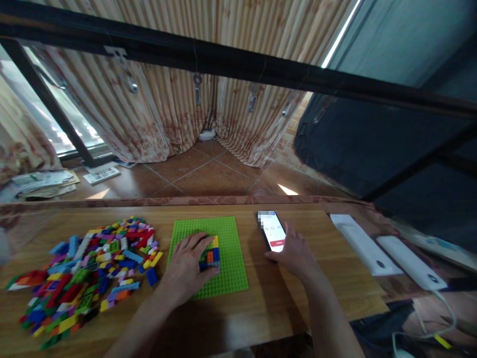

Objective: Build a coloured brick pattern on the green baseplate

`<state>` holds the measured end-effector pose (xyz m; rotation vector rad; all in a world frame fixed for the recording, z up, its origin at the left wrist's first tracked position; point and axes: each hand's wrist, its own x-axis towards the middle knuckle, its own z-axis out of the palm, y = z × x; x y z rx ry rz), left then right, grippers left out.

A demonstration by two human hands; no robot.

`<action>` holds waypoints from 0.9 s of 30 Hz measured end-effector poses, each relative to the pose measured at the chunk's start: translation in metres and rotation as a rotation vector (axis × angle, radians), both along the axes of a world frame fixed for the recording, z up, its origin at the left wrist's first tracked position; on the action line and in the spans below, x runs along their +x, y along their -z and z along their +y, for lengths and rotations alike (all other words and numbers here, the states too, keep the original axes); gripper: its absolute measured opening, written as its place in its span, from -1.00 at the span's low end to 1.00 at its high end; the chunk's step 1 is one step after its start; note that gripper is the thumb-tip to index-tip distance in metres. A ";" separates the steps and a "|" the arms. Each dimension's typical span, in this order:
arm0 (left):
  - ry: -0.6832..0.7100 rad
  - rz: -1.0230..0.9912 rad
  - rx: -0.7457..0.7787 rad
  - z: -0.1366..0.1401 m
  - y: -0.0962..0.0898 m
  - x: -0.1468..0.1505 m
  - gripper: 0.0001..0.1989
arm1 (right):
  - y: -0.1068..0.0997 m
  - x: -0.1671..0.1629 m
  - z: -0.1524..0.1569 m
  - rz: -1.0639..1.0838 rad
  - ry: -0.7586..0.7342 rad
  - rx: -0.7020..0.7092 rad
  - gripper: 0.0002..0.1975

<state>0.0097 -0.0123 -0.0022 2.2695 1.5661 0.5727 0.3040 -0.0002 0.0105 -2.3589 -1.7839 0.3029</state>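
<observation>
My left hand (190, 268) lies over a small build of coloured toy bricks (210, 256), with its fingers on the far side and its thumb along the near side. Blue, orange, yellow and green bricks show in the build; the hand hides its left part. Under it lies a bright green studded baseplate (234, 268). My right hand (294, 251) grips the lower right part of a phone (272, 231), its thumb at the bottom edge and its fingers along the side. The lit screen shows a timer and a red button.
A wide pile of loose coloured bricks (93, 268) covers the left of the wooden table (257, 308). Two white flat devices (365, 243) lie past its right end, one with a cable. A dark metal bar (223, 62) with hanging clips crosses above, before curtains (167, 114).
</observation>
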 end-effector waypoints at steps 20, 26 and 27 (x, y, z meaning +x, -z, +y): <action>-0.006 -0.043 -0.016 -0.002 -0.001 0.003 -0.37 | 0.008 0.087 0.010 -0.038 0.398 0.062 0.11; -0.001 -0.065 -0.011 -0.005 -0.001 0.005 -0.36 | -0.011 0.022 0.017 -0.089 0.261 0.296 -0.20; 0.006 -0.063 -0.010 -0.005 -0.001 0.006 -0.35 | -0.012 0.005 0.019 -0.050 0.188 0.329 -0.26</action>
